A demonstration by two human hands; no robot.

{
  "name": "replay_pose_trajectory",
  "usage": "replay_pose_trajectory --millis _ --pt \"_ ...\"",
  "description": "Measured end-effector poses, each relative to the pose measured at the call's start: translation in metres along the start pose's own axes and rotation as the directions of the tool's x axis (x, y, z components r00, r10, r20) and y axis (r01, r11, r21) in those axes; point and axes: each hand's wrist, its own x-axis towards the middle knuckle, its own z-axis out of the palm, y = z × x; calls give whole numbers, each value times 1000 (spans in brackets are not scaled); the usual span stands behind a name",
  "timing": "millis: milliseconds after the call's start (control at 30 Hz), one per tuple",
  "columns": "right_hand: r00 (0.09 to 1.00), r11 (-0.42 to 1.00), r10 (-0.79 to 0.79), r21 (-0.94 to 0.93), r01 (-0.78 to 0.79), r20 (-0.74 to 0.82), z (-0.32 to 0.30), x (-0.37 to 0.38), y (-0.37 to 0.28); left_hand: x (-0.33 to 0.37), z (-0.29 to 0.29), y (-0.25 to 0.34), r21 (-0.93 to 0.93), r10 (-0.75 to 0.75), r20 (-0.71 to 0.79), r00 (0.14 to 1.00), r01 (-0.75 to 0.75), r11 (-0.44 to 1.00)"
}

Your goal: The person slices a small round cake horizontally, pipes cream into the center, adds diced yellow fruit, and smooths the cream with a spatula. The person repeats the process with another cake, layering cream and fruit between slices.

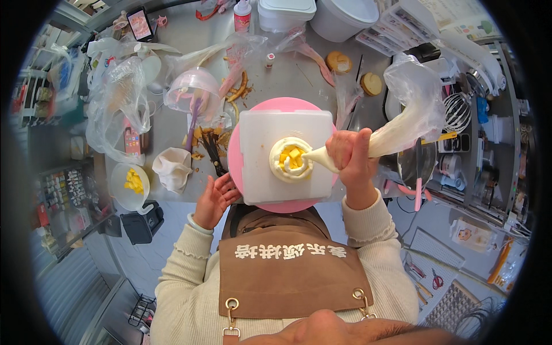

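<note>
From the head, the right hand [351,158] grips a clear plastic cream-filled piping bag [402,129], tip low to meet the round white cream ring [278,164] on a square white board [257,144], the open left hand [215,200] apparently steadying the round pink turntable [235,158] beneath.

The right grip [351,156] is clenched, the left grip [215,200] loosely spread.

Shelves [486,190] flank a pale, perhaps marbled floor [177,221].
</note>
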Motion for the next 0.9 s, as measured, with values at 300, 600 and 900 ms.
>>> replay_pose_trajectory --millis 300,600,900 --pt "990 997 74 -36 -70 119 16 -3 0 -3 7 3 63 24 -14 1000 -23 998" --pt "968 968 -247 -61 245 -45 -46 -32 -79 2 8 12 37 40 5 999 -40 999" --pt "708 120 228 -702 -702 -669 -170 -127 44 5 10 9 65 8 -8 1000 -7 998"
